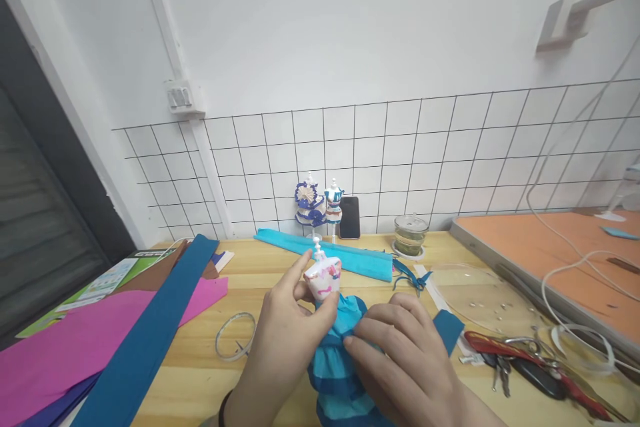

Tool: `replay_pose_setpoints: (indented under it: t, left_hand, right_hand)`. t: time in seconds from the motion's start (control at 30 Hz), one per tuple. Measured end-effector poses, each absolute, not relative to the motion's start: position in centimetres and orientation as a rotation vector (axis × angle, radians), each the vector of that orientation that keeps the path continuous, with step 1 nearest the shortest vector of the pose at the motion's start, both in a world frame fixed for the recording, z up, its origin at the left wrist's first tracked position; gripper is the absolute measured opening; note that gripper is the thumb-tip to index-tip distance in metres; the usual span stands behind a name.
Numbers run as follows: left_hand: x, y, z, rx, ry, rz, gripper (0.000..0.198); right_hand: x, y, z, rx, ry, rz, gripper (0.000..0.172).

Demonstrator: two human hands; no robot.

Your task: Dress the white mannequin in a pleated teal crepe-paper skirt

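Note:
A miniature dress form (324,277), white with pinkish patches and a knobbed neck, stands in front of me. It wears a ruffled skirt (334,365) in light and dark blue. My left hand (290,327) is closed round the form's upper body, thumb in front and index finger behind. On the skirt's right side, my right hand (405,347) has its fingers curled together, gripping the blue cloth just below the waist; its thumb is mostly hidden. A dark teal strip (449,330) shows beyond the right hand.
Behind lie a turquoise strip (325,253), two small dressed forms (310,203), a phone (349,217) and a lidded glass cup (411,235). Coloured sheets (85,333) cover the left; a ring of tape (236,336) sits nearby. Keys (503,370) and an orange board (560,247) occupy the right.

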State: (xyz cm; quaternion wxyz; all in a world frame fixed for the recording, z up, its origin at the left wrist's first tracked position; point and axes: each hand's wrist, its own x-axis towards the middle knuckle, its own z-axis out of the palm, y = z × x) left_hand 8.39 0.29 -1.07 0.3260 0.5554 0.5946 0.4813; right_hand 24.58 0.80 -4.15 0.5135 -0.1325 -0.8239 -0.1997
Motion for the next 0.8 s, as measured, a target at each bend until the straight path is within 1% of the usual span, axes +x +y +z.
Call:
replay_pose_setpoints:
  t: [0.13, 0.3, 0.33, 0.43, 0.5, 0.7, 0.8]
  left_hand:
    - [8.39, 0.34, -1.41, 1.479, 1.555, 1.269, 0.075]
    - [8.66, 0.19, -1.55, 1.584, 1.582, 1.263, 0.070]
    - [8.76, 0.11, -1.49, 1.595, 1.589, 1.254, 0.069]
    - [9.09, -0.11, -1.26, 1.593, 1.599, 1.234, 0.068]
    - [9.27, -0.18, -1.17, 1.581, 1.599, 1.229, 0.068]
    - [8.99, 0.12, -1.34, 1.482, 1.507, 1.221, 0.073]
    - [8.52, 0.30, -1.12, 1.429, 1.482, 1.254, 0.077]
  right_hand:
    - [24.24, 0.80, -3.68, -0.341, -1.995, -0.466, 0.016]
    - [23.96, 0.93, -4.05, -0.395, -2.019, -0.443, 0.013]
    - [23.96, 0.93, -4.11, -0.401, -2.024, -0.461, 0.016]
    - [24.09, 0.80, -4.09, -0.399, -2.059, -0.502, 0.033]
    - [24.23, 0.62, -3.93, -0.389, -2.073, -0.504, 0.039]
    - [24.30, 0.33, -3.66, -0.332, -2.080, -0.507, 0.040]
    - [24.30, 0.63, -3.80, -0.317, -2.052, -0.501, 0.030]
